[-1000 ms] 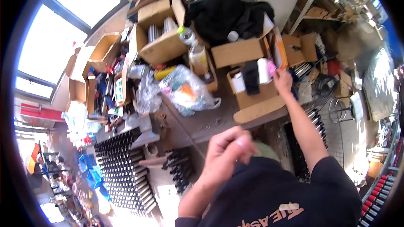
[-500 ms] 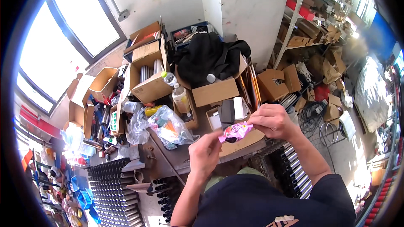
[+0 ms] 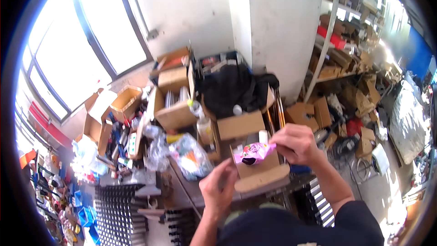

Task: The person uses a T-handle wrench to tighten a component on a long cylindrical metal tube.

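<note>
A small pink plastic packet [image 3: 258,153] with a printed pattern and a dark patch is raised in front of me. My right hand [image 3: 297,144] pinches its right end between thumb and fingers. Close to the packet's lower left, my left hand [image 3: 218,187] is apart from it, with thumb and fingers spread and nothing visible in them. Under the packet stands an open cardboard box [image 3: 264,178] on the bench, its front flap folded out toward me. The packet hides much of the box's inside.
A clear plastic bag [image 3: 191,157] and a bottle with pale yellow contents [image 3: 205,130] stand left of the box. Behind is a black cloth [image 3: 232,89] over another carton. Racks of dark cylindrical parts [image 3: 120,214] stand lower left; loaded shelves [image 3: 339,59] rise at right.
My left hand has let go of the packet and moved slightly down and away. The right hand still grips it. The whole view has tilted upward.
</note>
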Tool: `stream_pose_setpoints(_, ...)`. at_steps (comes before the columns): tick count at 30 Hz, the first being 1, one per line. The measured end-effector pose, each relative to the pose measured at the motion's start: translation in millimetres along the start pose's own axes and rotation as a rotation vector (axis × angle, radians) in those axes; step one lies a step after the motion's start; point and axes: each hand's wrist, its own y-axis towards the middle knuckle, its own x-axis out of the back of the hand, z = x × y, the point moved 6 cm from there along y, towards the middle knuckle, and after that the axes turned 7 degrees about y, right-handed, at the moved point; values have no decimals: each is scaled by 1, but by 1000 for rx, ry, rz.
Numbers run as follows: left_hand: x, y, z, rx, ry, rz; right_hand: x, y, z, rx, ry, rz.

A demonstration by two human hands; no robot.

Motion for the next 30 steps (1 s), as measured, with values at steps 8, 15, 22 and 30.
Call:
stream_pose_setpoints(8, 7, -61, 59, 363, -180, -31, 84, 114, 112, 476, -269, -154)
stream_pose_setpoints(15, 25, -70, 62, 140, -110, 133, 126, 132, 236, 894, -386, -445)
stream_pose_setpoints(22, 34, -53, 24, 225, -300, 232, 126, 129, 277, 1264, -673, -533)
stream_pose_setpoints(30, 29, -50, 27, 149, -233, 177, 126, 121, 287, 1295, -689, -575)
